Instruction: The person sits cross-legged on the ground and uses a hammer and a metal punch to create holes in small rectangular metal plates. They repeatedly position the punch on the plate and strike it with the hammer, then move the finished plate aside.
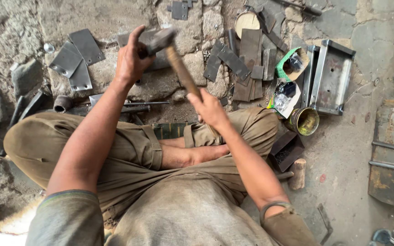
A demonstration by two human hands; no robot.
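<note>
I sit cross-legged on the stone floor (352,136), and my right hand (209,109) is closed tight around the wooden handle of a hammer (178,64), gripping it low on the shaft. The hammer slants up and away from that hand, its blurred metal head (160,40) ending right beside my left hand. My left hand (131,59) is raised out in front of me with the fingers curled and the thumb lifted; it seems to pinch something small close under the hammer head, but I cannot tell what it is, because the blur hides it. Beyond and to the outer side of my left hand lie 3 flat grey metal plates (76,59) on the stones. Past my right hand, a little further out, sits a stack of dark metal strips (247,64). To the outer side of my right hand stand a yellow-lined tin can (304,120), an open metal tray (333,77) and a small dark box (286,150), with a short wooden peg (298,173) just beside that box.
</note>
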